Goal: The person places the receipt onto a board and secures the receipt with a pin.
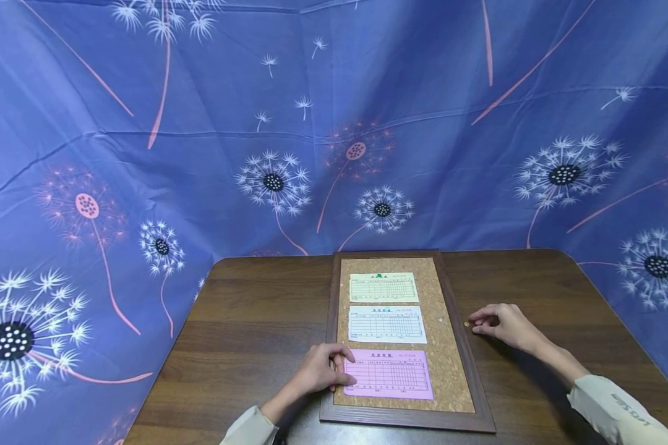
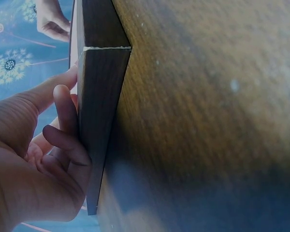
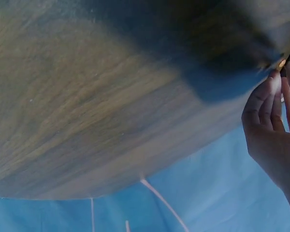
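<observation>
My left hand rests at the left side of the corkboard. Its thumb and index fingertips press on the left edge of a pink printed slip, lying flat at the board's near end. In the left wrist view, its other fingers bend beside the dark wooden frame. To the right of the board, my right hand is low over the table, with a small gold thumbtack at its pinched fingertips. The right wrist view shows the tack's round gold head there.
Above the pink slip, a white slip and a yellow-green slip lie on the cork, each with a green tack near its top. The board lies on a brown wooden table. Behind hangs a blue dandelion-print cloth.
</observation>
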Motion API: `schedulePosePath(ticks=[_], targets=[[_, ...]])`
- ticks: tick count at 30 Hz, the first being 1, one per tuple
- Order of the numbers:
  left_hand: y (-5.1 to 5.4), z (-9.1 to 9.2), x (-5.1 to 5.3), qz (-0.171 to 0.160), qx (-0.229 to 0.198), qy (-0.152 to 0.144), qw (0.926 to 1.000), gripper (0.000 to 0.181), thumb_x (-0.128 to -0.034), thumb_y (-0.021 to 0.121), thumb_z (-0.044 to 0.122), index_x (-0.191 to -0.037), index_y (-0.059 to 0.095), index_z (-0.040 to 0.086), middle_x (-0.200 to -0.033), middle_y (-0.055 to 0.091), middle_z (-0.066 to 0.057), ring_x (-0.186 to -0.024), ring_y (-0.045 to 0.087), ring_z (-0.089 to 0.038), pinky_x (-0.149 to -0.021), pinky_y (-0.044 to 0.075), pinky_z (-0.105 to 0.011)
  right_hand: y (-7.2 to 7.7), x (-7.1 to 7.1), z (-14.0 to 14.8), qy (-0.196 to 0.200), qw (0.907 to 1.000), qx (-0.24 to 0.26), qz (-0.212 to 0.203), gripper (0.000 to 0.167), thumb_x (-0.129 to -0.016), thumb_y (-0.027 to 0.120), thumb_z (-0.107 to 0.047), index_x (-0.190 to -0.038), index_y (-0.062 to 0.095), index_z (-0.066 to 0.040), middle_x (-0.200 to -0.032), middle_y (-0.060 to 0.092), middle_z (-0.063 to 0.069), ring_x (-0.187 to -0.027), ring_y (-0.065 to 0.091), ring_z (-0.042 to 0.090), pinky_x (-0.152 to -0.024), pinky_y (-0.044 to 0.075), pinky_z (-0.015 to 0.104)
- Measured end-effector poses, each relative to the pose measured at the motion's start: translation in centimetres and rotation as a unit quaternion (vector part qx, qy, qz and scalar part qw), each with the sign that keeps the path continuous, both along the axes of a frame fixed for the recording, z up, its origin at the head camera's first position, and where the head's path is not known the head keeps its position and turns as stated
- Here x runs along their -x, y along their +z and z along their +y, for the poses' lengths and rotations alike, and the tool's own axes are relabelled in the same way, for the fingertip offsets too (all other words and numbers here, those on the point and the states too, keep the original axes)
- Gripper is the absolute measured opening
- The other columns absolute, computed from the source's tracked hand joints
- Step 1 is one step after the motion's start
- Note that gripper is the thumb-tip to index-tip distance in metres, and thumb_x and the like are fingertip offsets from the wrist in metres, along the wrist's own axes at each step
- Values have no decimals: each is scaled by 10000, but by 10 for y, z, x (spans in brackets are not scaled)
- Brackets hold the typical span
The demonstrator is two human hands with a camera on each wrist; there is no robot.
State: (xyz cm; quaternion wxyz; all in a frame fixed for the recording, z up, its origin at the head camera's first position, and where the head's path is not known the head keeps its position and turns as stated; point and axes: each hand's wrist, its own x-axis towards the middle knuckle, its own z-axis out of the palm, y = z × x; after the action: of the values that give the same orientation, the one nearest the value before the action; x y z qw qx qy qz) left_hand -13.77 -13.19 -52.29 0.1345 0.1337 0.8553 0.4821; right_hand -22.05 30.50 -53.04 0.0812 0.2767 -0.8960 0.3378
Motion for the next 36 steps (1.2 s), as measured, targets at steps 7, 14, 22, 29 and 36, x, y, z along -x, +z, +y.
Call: schedulePosePath(ticks=[7, 14, 22, 29, 36], targets=[[-1, 1, -1, -34, -25, -45, 10000, 305, -714, 898, 39, -961, 719, 51, -611, 664, -34, -371, 474, 22, -391, 342, -121, -7, 0, -9, -283, 9979, -345, 473, 91, -769, 849, -41, -798, 787, -102, -760, 752, -50, -734, 614, -72, -616, 517, 202], [0, 3, -2, -82, 13, -2, 10000, 302, -719, 896, 37, -962, 717, 51, -604, 653, -3, -372, 475, 21, -398, 338, -130, -3, -1, -11, -656, 9955, -678, -4, 135, -810, 802, -15, -751, 766, -130, -738, 750, -50, -694, 635, -38, -610, 546, 262], [0, 2, -1, 12, 13, -42, 10000, 303, -715, 897, 39, -958, 719, 64, -611, 667, -26, -370, 471, 26, -393, 353, -132, 4, 0, 5, -955, 9886, -569, -1011, 77, -888, 758, -80, -821, 781, -111, -812, 774, 23, -703, 605, -81, -633, 503, 223], [0, -1, 0, 89, 51, -92, 9999, 303, -727, 896, 65, -972, 719, 56, -599, 649, 22, -369, 463, 56, -382, 349, -134, 7, -2, 17, -1257, 9821, -642, -1251, 72, -894, 767, -141, -828, 787, -120, -813, 778, 17, -710, 623, -58, -660, 499, 242], [-1, -1, -1, 16, 38, -50, 10000, 300, -720, 894, 47, -963, 718, 59, -597, 651, 6, -366, 470, 32, -392, 340, -138, 5, -1, 21, -1424, 9775, -748, -1368, 92, -910, 761, -177, -865, 800, -107, -848, 788, 45, -723, 654, -5, -709, 535, 358]])
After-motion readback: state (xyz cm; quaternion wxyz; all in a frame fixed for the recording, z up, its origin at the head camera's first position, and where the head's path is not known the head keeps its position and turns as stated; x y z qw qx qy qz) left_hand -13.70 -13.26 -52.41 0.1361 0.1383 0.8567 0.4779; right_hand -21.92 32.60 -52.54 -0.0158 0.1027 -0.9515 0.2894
